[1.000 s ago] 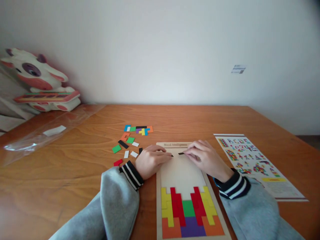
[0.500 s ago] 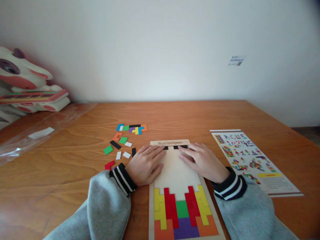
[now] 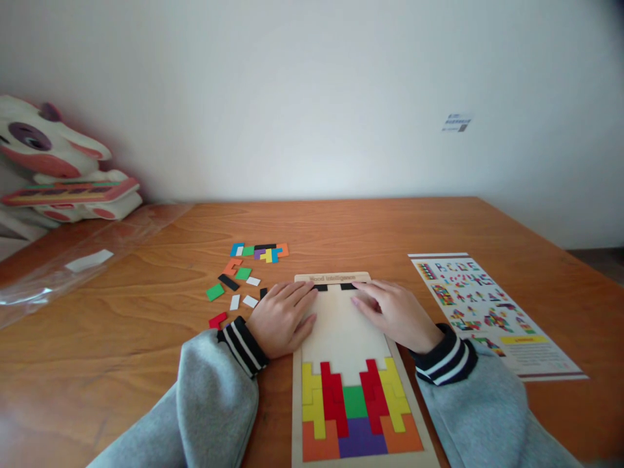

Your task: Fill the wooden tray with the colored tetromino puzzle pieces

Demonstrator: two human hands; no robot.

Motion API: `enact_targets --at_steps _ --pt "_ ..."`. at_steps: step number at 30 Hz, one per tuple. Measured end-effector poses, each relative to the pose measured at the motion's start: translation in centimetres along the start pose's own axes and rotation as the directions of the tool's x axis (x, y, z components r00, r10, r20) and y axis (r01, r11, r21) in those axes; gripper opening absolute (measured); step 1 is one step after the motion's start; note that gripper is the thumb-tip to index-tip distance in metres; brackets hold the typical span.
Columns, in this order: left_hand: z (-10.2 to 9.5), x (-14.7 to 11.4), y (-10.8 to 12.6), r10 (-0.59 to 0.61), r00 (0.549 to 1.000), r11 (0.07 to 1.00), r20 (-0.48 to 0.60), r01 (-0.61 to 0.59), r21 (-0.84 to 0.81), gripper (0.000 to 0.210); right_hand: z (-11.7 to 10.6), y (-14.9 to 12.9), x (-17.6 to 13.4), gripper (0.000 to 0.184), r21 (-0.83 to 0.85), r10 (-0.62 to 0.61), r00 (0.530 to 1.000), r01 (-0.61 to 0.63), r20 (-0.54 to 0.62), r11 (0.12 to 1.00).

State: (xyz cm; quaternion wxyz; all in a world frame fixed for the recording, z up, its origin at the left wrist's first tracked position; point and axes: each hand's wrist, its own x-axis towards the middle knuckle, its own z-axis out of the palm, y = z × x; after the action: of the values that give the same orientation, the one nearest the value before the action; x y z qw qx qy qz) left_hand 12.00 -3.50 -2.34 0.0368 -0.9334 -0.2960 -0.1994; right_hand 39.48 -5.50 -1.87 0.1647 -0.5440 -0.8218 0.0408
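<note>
My left hand (image 3: 283, 317) lies over the upper left edge of a wooden puzzle board (image 3: 297, 396), fingers stretched out, fingertips at a black piece (image 3: 320, 287) in the top left corner. My right hand (image 3: 396, 313) reaches over the opposite edge. Its fingers are extended, and the fingertips rest by another black piece (image 3: 348, 286) at the top right. Both pieces are partly covered by the fingers. In the lower part of the board sit yellow pieces (image 3: 311, 404), red pieces (image 3: 333, 398), a green piece (image 3: 354, 402), a purple piece (image 3: 362, 437) and orange pieces (image 3: 320, 441).
Loose coloured pieces lie left of the board, among them a green square (image 3: 215, 292) and a red piece (image 3: 217, 320). A printed pattern sheet (image 3: 492, 312) is at the right. Clear plastic wrap (image 3: 141, 224) and a cow-shaped toy keyboard (image 3: 73, 195) are at the left.
My left fingertips have drawn back a little to the left, showing more of the black piece. My right fingers have shifted slightly on the other. The whole view has moved a little.
</note>
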Motion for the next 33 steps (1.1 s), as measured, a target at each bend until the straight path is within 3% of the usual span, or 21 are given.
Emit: enact_targets --at_steps 3,6,8,10,14,17,21,25,30,33 --pt "-1.0 -0.1 -1.6 -0.056 0.997 0.998 -0.057 0.057 0.025 0.035 0.0 0.1 0.1 0.036 0.075 0.041 0.997 -0.037 -0.063 0.997" --pt "-2.3 -1.4 -4.9 -0.213 0.970 0.968 -0.120 0.226 0.108 0.033 0.0 0.2 0.1 0.035 0.142 0.075 0.989 -0.056 -0.128 0.988" --pt "-2.9 -2.9 -7.6 -0.357 0.924 0.912 -0.138 0.376 0.163 0.035 0.0 0.2 0.1 0.034 0.180 0.088 0.983 -0.059 -0.160 0.982" --pt "-3.2 -4.6 -10.1 -0.443 0.891 0.872 -0.098 0.454 0.185 0.037 0.1 0.2 0.1 0.033 0.207 0.097 0.979 -0.058 -0.180 0.977" --pt "-3.9 -7.1 -12.8 -0.430 0.898 0.900 0.089 0.420 0.114 0.040 0.3 0.5 0.1 0.030 0.228 0.091 0.974 -0.043 -0.205 0.973" --pt "-4.8 -7.4 -13.2 -0.400 0.904 0.917 0.149 0.395 0.058 0.040 0.2 0.9 0.6 0.027 0.186 0.053 0.980 -0.017 -0.191 0.982" --pt "-5.5 -7.1 -13.1 -0.392 0.902 0.919 0.182 0.393 0.032 0.037 -0.2 -0.1 3.1 0.023 0.092 -0.069 0.996 0.073 -0.047 0.993" --pt "-5.3 -6.8 -12.8 -0.376 0.904 0.922 0.206 0.386 -0.010 0.033 0.1 -3.6 8.5 0.022 0.024 -0.169 0.984 0.168 0.052 0.985" --pt "-4.4 -6.5 -12.3 -0.356 0.919 0.933 0.172 0.360 0.010 0.030 2.3 -8.6 15.8 0.022 0.010 -0.146 0.981 0.146 0.128 0.989" --pt "-4.3 -6.5 -12.1 -0.379 0.905 0.924 0.194 0.383 0.021 0.029 3.9 -10.4 18.7 0.021 0.006 -0.130 0.977 0.131 0.166 0.991"
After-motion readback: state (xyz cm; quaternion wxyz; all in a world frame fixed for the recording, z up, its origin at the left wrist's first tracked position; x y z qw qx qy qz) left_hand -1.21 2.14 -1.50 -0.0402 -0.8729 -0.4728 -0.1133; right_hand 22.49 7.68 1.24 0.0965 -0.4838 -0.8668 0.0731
